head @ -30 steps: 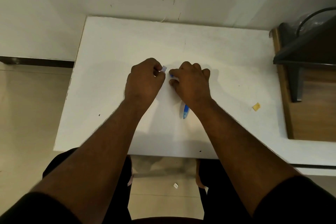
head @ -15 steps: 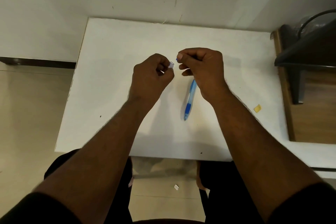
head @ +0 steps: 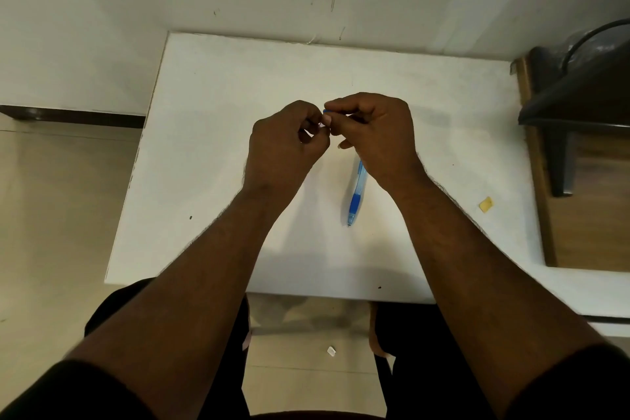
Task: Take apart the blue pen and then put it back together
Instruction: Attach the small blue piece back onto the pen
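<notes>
The blue pen's clear barrel with its blue grip (head: 356,196) lies on the white table (head: 211,153), tip toward me, partly under my right wrist. My left hand (head: 286,143) is raised above the table and pinches a small whitish pen piece (head: 321,125) between thumb and forefinger. My right hand (head: 371,133) is closed on a small blue pen part (head: 326,110), of which only the end shows at the fingertips. The two hands' fingertips touch, with the two small parts held close together.
A small yellow scrap (head: 485,204) lies on the table at the right. A dark stand (head: 566,119) sits on a wooden surface (head: 593,215) beyond the table's right edge. A white bit (head: 331,351) lies on the floor under the table.
Both hands rose off the table, each with a small pen part, and the pen barrel stayed lying there. Since half a second ago the fingertips have closed the gap and now touch.
</notes>
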Action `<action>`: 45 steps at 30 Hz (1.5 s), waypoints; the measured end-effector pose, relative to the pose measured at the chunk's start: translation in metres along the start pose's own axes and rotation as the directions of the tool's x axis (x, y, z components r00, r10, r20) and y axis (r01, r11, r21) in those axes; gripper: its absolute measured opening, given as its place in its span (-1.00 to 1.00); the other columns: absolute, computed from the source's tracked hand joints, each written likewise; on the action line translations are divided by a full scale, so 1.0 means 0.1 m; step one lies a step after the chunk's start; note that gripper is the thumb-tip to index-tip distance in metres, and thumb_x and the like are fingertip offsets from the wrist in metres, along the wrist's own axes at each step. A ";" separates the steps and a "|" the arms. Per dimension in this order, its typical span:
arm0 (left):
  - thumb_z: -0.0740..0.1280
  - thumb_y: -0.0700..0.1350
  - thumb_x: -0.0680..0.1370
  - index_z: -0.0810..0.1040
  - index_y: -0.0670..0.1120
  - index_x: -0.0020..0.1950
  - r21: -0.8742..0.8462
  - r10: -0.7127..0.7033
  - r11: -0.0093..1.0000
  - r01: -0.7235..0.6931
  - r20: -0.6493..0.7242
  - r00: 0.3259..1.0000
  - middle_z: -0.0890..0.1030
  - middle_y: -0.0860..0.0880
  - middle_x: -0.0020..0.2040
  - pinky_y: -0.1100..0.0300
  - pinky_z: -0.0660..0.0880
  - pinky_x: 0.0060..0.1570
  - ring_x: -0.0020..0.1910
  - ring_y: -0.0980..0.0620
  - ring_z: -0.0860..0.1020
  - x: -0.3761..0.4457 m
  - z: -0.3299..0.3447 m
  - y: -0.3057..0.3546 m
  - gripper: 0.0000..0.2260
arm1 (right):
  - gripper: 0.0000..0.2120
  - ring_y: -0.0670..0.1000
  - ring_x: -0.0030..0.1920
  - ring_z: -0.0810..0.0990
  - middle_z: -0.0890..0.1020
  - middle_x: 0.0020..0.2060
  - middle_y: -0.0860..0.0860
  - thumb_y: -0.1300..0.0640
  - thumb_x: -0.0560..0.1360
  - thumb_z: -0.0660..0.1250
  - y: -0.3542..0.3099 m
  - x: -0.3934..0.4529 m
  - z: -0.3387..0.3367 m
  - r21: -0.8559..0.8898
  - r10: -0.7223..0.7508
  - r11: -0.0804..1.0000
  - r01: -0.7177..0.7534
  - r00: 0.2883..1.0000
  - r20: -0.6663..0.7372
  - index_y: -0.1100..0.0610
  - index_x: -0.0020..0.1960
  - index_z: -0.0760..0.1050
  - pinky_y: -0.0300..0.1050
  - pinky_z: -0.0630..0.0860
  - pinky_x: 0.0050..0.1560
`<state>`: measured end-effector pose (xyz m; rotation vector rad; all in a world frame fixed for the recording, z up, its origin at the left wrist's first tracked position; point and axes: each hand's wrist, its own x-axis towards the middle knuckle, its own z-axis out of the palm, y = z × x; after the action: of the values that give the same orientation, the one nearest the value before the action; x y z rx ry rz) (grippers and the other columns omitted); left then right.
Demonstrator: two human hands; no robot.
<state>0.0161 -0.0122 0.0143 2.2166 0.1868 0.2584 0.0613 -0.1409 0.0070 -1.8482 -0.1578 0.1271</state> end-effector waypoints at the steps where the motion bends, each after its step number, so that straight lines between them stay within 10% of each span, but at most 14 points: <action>1: 0.38 -0.11 0.49 0.60 -0.16 -0.05 0.004 0.008 1.000 -0.008 -0.004 1.000 0.68 -0.06 -0.16 0.05 0.60 -0.10 -0.21 -0.01 0.62 0.00 0.00 0.00 -0.87 | -0.85 -0.07 -0.28 0.65 0.65 -0.26 -0.06 0.24 0.44 0.43 0.00 0.00 0.00 0.027 0.004 1.000 -0.003 1.000 -0.014 0.10 -0.01 0.63 -0.19 0.63 -0.31; 10: 0.37 -0.13 0.49 0.60 -0.17 -0.05 -0.010 0.015 1.000 -0.015 -0.013 1.000 0.68 -0.05 -0.18 0.04 0.60 -0.12 -0.23 -0.02 0.63 -0.03 0.03 0.04 -0.88 | -0.91 0.08 -0.21 0.68 0.66 -0.24 0.08 0.26 0.42 0.45 0.03 -0.04 0.04 0.041 -0.029 0.999 0.034 0.993 -0.111 0.22 -0.07 0.66 -0.20 0.60 -0.33; 22: 0.37 -0.08 0.51 0.60 -0.11 -0.07 -0.068 -0.069 0.995 0.069 -0.003 0.998 0.62 0.05 -0.29 0.53 0.43 -0.22 -0.26 0.11 0.62 0.00 0.02 -0.02 -0.89 | -0.80 0.03 -0.13 0.68 0.67 -0.14 -0.01 0.29 0.46 0.40 0.09 0.00 -0.02 -0.019 -0.073 0.997 0.072 0.997 -0.012 0.19 0.07 0.64 -0.05 0.67 -0.14; 32: 0.36 -0.13 0.48 0.62 -0.15 -0.02 0.057 0.030 0.998 -0.032 0.031 0.999 0.69 -0.05 -0.15 0.04 0.59 -0.07 -0.19 -0.02 0.63 0.00 0.01 -0.03 -0.86 | -0.89 -0.07 -0.22 0.67 0.66 -0.24 -0.05 0.21 0.42 0.43 0.06 0.00 -0.06 -0.145 -0.133 0.980 0.136 0.991 0.029 0.22 -0.08 0.67 -0.04 0.64 -0.06; 39: 0.36 -0.08 0.50 0.62 -0.16 -0.05 0.028 0.033 0.999 -0.033 0.008 0.999 0.69 -0.07 -0.16 0.00 0.60 -0.09 -0.21 -0.04 0.63 0.01 0.01 -0.02 -0.84 | -0.94 0.12 -0.22 0.68 0.67 -0.24 0.13 0.32 0.45 0.40 0.03 -0.01 -0.04 0.087 -0.029 0.996 0.033 0.998 -0.053 0.28 -0.10 0.63 -0.12 0.65 -0.20; 45: 0.36 -0.08 0.51 0.61 -0.15 -0.08 0.053 0.028 0.998 -0.028 0.003 1.000 0.68 -0.06 -0.20 0.08 0.58 -0.12 -0.23 -0.01 0.62 0.00 0.01 -0.02 -0.85 | -0.94 0.11 -0.21 0.68 0.66 -0.25 0.06 0.24 0.43 0.42 0.07 0.00 -0.02 -0.041 -0.053 0.998 0.052 0.998 -0.039 0.23 -0.12 0.63 0.01 0.66 -0.11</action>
<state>0.0163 -0.0119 0.0119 2.2732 0.1639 0.2693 0.0624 -0.1448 0.0008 -1.8833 -0.1822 0.0507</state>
